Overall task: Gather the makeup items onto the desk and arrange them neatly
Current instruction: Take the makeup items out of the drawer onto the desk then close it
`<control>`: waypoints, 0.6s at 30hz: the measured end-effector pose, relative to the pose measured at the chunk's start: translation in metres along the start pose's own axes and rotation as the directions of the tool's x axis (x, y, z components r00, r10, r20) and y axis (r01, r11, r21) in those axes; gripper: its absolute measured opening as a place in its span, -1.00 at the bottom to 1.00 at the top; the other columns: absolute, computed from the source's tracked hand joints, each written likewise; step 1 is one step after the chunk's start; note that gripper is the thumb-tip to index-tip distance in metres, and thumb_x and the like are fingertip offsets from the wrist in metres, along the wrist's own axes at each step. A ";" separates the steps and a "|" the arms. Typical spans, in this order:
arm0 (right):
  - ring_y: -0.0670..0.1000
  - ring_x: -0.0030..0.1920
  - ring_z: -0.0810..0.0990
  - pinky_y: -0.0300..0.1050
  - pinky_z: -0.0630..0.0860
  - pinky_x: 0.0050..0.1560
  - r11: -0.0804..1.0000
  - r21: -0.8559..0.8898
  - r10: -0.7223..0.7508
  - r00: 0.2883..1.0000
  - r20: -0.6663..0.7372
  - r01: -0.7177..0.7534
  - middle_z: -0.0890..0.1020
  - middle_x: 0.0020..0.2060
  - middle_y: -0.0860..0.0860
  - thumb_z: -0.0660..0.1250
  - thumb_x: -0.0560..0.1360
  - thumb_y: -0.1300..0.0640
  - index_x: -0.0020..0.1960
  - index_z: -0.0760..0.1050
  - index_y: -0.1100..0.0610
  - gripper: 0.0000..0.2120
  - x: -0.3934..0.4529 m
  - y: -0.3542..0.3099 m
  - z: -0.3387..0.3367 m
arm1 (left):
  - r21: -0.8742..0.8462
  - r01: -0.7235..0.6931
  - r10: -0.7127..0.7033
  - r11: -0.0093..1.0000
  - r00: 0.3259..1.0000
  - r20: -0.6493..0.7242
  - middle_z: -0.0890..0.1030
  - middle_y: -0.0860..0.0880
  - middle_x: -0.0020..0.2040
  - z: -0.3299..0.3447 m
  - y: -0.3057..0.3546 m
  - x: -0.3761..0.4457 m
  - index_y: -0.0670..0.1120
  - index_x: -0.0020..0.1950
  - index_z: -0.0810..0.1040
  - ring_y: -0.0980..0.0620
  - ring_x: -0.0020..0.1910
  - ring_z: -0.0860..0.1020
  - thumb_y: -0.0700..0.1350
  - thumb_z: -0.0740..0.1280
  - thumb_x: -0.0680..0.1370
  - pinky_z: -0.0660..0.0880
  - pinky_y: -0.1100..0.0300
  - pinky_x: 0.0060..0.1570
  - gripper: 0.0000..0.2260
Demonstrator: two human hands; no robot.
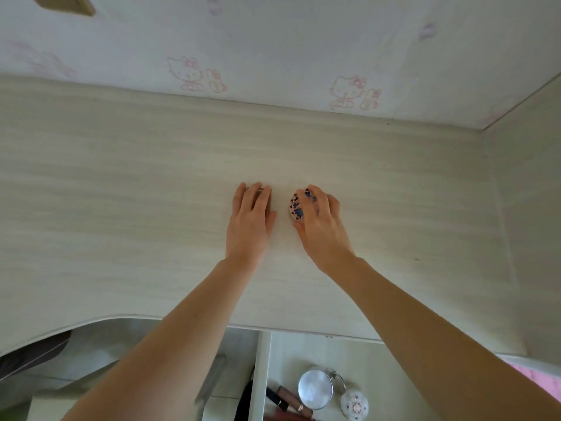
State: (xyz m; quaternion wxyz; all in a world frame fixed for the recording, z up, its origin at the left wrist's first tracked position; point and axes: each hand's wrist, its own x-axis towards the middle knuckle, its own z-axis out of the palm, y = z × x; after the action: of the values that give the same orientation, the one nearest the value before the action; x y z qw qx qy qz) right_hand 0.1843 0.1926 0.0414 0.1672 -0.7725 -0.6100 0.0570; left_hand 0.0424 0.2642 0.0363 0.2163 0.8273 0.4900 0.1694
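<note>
Here my right hand (315, 220) curls over the round pink compact with dark hearts (299, 206); my left hand (250, 218) lies flat on a thin dark item (254, 188) on the pale wood-grain desk (121, 192).

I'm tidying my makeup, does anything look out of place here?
Yes. Only the patterned compact and a thin item under the left hand are on the desk. The round mirror, lip tubes and floral compact remain in the open drawer.

Pale wood-grain desk (121, 177), cartoon-cat wallpaper (273, 41).
</note>
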 end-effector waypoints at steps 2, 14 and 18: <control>0.31 0.26 0.39 0.16 0.58 0.07 1.000 0.009 -0.014 1.000 0.003 0.013 0.39 0.34 0.20 0.39 0.49 0.16 0.39 0.37 0.21 -0.50 0.011 0.005 0.000 | 0.016 -0.001 0.001 1.000 1.000 0.007 0.36 -0.14 0.44 0.002 0.000 0.012 -0.18 0.44 0.36 -0.18 0.51 0.13 -0.14 0.28 0.59 0.30 -0.03 0.40 -0.59; 0.32 0.45 0.23 0.18 0.28 0.42 0.998 -0.039 -0.055 0.996 0.064 0.058 0.32 0.44 0.19 0.30 0.56 0.12 0.43 0.32 0.23 -0.52 0.039 0.011 0.008 | 0.146 -0.002 -0.003 0.989 0.999 0.034 0.09 -0.03 0.57 0.011 0.003 0.031 -0.07 0.54 0.16 -0.04 0.56 -0.10 -0.04 0.06 0.68 -0.07 0.00 0.50 -0.58; 0.36 0.49 0.08 0.25 0.22 0.43 0.999 -0.019 -0.032 0.994 0.107 0.034 0.20 0.50 0.18 0.26 0.58 0.14 0.48 0.24 0.21 -0.50 0.040 0.006 0.002 | 0.219 0.002 -0.020 0.976 0.997 0.080 -0.03 0.02 0.59 0.009 0.003 0.034 -0.02 0.57 0.05 0.01 0.55 -0.20 -0.01 -0.02 0.68 -0.18 -0.03 0.49 -0.56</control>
State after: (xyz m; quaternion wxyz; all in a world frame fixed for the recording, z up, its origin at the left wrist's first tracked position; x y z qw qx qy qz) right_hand 0.1989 0.2300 0.0419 0.1273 -0.7598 -0.6314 0.0891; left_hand 0.0650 0.2917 0.0325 0.1448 0.8496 0.5008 0.0795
